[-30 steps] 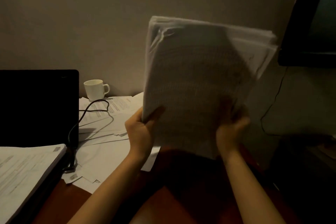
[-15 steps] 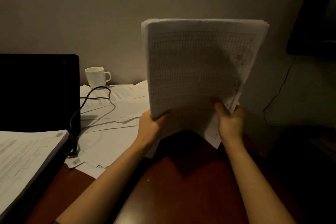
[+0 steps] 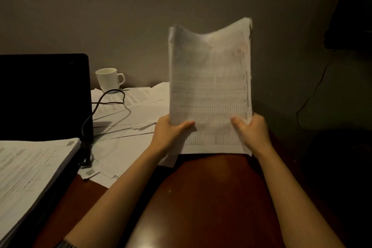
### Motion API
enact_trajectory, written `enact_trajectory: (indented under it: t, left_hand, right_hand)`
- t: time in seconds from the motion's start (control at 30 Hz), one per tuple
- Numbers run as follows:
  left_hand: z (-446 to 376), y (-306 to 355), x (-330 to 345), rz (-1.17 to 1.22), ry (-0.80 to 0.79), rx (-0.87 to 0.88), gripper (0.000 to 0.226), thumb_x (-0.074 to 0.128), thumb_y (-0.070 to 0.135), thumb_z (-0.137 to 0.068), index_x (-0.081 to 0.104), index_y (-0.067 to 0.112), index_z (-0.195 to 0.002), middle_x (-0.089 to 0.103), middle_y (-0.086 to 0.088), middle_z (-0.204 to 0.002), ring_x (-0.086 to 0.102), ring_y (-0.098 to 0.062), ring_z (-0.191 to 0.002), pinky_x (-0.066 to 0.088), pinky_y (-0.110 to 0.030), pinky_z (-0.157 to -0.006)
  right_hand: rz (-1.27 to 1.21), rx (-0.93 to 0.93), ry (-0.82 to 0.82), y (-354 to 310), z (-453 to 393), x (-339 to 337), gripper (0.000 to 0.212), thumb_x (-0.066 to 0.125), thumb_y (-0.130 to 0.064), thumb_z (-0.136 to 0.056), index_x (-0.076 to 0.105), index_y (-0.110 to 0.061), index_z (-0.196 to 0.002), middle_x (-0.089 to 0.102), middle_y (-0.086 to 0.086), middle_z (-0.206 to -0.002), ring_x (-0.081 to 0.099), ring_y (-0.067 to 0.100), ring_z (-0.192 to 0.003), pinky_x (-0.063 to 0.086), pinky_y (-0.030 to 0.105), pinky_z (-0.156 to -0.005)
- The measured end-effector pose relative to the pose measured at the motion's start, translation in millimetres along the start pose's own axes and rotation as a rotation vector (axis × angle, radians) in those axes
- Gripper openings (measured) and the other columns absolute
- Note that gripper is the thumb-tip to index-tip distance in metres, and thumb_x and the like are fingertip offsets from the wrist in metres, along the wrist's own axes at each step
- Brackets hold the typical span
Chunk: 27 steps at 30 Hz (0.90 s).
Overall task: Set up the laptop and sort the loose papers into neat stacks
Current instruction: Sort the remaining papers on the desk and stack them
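A thick sheaf of printed papers [image 3: 210, 86] stands upright on its lower edge on the reddish-brown table [image 3: 211, 197]. My left hand [image 3: 169, 133] grips its left side with the thumb across the front sheet. My right hand [image 3: 251, 131] grips the right side the same way. The sheaf's top edge sags in the middle. At the left the open laptop [image 3: 44, 94] shows a dark screen. A neat stack of papers [image 3: 30, 171] lies over its keyboard area. Loose sheets [image 3: 128, 127] are spread on the table between the laptop and my left hand.
A white cup [image 3: 109, 79] stands by the wall behind the loose sheets. A black cable [image 3: 104, 104] loops from the laptop's side across them. A dark screen or frame [image 3: 350, 16] hangs at the upper right, with a thin wire [image 3: 310, 98] down the wall.
The sheaf has turned from tilted to upright and come down until its lower edge meets the table. Both hands shifted to grip its two sides.
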<state>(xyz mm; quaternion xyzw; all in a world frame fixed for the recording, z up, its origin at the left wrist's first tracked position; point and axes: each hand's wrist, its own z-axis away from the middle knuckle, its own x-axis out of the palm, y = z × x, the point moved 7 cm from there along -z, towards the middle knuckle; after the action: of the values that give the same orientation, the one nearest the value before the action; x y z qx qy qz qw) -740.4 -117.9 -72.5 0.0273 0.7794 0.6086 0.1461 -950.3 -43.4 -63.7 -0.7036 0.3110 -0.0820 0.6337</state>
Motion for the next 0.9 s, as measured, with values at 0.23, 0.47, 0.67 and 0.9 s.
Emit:
enact_trajectory:
  t: [0.23,0.47,0.67,0.9]
  left_hand:
    - [-2.3,2.0,-57.2,-0.666,0.326,0.123,0.040,0.047,0.044,-0.096,0.067,0.014,-0.113,0.065,-0.003,-0.118,0.056,-0.018,-0.109,0.045,-0.033,-0.088]
    - [-12.4,-27.2,-62.6,-1.194,0.219,0.041,0.038,0.038,0.038,-0.100,0.065,0.022,-0.121,0.045,-0.003,-0.146,0.030,-0.022,-0.139,0.009,-0.045,-0.119]
    - [-19.2,-36.4,-55.0,-1.226,0.154,0.048,0.038,0.038,0.035,-0.100,0.059,0.021,-0.129,0.046,-0.004,-0.143,0.033,-0.025,-0.137,0.012,-0.047,-0.118]
    - [-25.4,-30.6,-68.1,-0.998,0.295,0.127,0.034,0.051,0.026,-0.095,0.062,0.011,-0.124,0.059,-0.007,-0.128,0.051,-0.026,-0.116,0.037,-0.041,-0.101]
  right_hand:
    - [-0.131,0.368,-0.028,41.3,-1.8,11.2,0.035,0.059,-0.001,-0.090,0.057,0.000,-0.125,0.061,0.016,-0.122,0.061,0.033,-0.106,0.050,0.036,-0.077]
    - [-0.118,0.398,0.180,52.3,-5.8,3.4,0.031,0.063,-0.004,-0.088,0.060,-0.002,-0.119,0.062,0.015,-0.122,0.062,0.032,-0.106,0.055,0.044,-0.084]
    - [-0.186,0.405,0.217,54.9,-5.5,-0.9,0.030,0.060,-0.004,-0.090,0.058,-0.002,-0.120,0.061,0.014,-0.123,0.061,0.032,-0.107,0.054,0.039,-0.081]
    - [-0.203,0.410,0.163,52.7,-3.7,1.2,0.032,0.058,-0.003,-0.091,0.057,-0.003,-0.124,0.061,0.015,-0.122,0.061,0.032,-0.106,0.052,0.036,-0.073]
